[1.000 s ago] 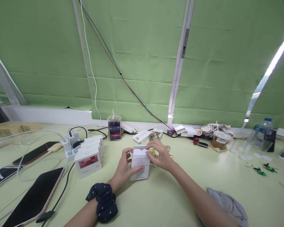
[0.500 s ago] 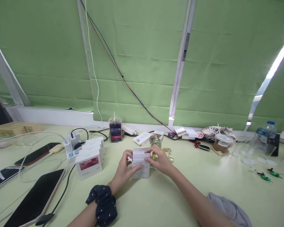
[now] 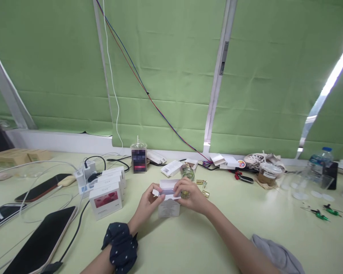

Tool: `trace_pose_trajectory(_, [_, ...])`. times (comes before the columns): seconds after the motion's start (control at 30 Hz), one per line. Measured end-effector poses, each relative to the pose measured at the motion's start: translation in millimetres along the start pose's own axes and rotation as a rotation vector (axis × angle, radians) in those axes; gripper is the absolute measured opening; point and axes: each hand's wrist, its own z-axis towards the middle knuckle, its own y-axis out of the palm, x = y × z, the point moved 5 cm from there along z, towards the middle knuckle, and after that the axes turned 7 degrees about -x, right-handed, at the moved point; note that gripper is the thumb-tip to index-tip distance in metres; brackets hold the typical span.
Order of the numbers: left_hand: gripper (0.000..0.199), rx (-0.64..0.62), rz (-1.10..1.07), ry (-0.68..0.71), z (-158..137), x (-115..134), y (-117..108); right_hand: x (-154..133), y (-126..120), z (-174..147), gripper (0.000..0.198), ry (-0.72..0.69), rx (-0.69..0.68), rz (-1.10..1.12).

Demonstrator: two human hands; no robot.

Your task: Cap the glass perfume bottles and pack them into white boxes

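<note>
White box with raised flap held between 2 hands at lower centre

The only writing on the white box (image 3: 169,210) is rows of small grey print on its front, too fine to read. At left centre, a row of at least 3 white cartons (image 3: 107,201) shows a red picture on the nearest front, with dark lettering below it that cannot be made out. The label of the clear cup (image 3: 139,160) left of centre is pixelated. A flat white carton (image 3: 171,168), near the middle of the frame, carries a barcode-like patch.

The white box stands at lower centre, its top open and its back flap raised, a greyish interior showing. The left hand (image 3: 146,204), with a dark dotted scrunchie (image 3: 121,247) at its wrist, is clamped on the box's left side, thumb at the front edge of the opening. The right hand (image 3: 192,196) pinches the upper right edge, fingers and thumb together on the card, and hides that corner.

Just beyond the right hand lie gold-coloured pieces (image 3: 205,193), partly covered by it. A large dark-screened phone (image 3: 42,243) lies at lower left, a grey cloth (image 3: 276,255) at lower right, and green-handled tools (image 3: 321,215) at far right.
</note>
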Motion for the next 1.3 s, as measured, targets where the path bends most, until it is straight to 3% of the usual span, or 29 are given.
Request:
trace_pose_trajectory(0.23, [0.035,-0.05,0.046,-0.064,0.5,-4.3,0.1,-1.8,-11.3,1.7,0.014,0.048,-0.088,0.081])
trace_pose_trajectory(0.3, [0.036,-0.057,0.058,-0.083,1.3,-5.4,-1.4,2.0,-20.0,2.6,0.022,0.09,-0.034,0.174])
trace_pose_trajectory(0.43, [0.036,-0.049,0.097,-0.103,2.6,-8.0,-5.5,27.9,-46.9,-1.4,0.039,0.252,0.209,0.253])
trace_pose_trajectory(0.53, [0.035,-0.04,0.12,-0.106,3.2,-8.8,-7.3,54.6,-65.5,-10.4,0.036,0.383,0.285,0.179])
trace_pose_trajectory(0.7, [0.034,0.004,0.155,-0.107,3.6,-3.5,-9.9,94.5,-80.5,-32.6,0.018,0.66,0.13,-0.146])
trace_pose_trajectory(0.87, [0.034,0.074,0.209,-0.077,4.5,-0.8,-16.1,115.1,-86.0,-49.0,0.016,0.78,0.139,-0.219])
trace_pose_trajectory(1.13, [0.036,0.079,0.232,-0.096,6.2,-9.6,-18.5,117.0,-79.7,-49.0,0.009,0.797,0.025,-0.205])
trace_pose_trajectory(1.23, [0.036,0.068,0.199,-0.081,6.2,-9.6,-17.6,102.9,-69.9,-41.9,0.009,0.669,-0.101,-0.085])
trace_pose_trajectory(1.3, [0.035,0.072,0.17,-0.069,6.0,-8.2,-17.2,89.3,-60.4,-36.0,0.026,0.541,-0.204,0.1])
